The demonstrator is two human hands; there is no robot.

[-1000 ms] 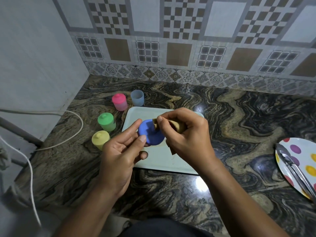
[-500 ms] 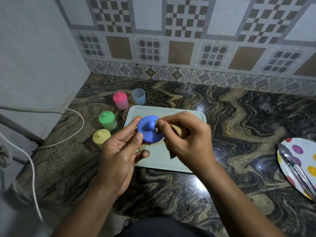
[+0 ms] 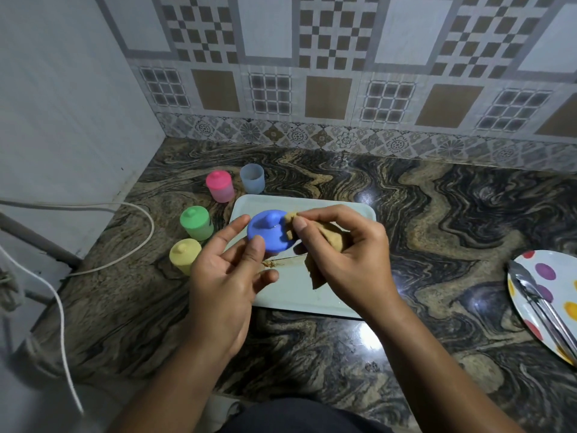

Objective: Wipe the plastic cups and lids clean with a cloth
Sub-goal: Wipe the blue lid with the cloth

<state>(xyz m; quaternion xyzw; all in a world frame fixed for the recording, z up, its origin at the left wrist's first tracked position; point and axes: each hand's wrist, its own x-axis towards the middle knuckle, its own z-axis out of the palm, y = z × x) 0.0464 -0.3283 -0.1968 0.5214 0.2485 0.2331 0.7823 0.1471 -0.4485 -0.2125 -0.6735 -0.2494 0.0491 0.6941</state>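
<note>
Hands: left hand (image 3: 224, 276) pinches blue lid (image 3: 268, 234) by fingertips only; right hand (image 3: 343, 251) grips bunched cloth (image 3: 331, 239), pressed at the lid's 3 o'clock edge. Lid is in the air over tray (image 3: 327, 303). Risk: the cloth's push beats that light pinch and the lid squirts out toward 9 o'clock into yellow cup (image 3: 184, 254) or green cup (image 3: 196, 223). Pink cup (image 3: 220, 185) and open blue cup (image 3: 252, 178), at 11 o'clock, look safer.
</note>
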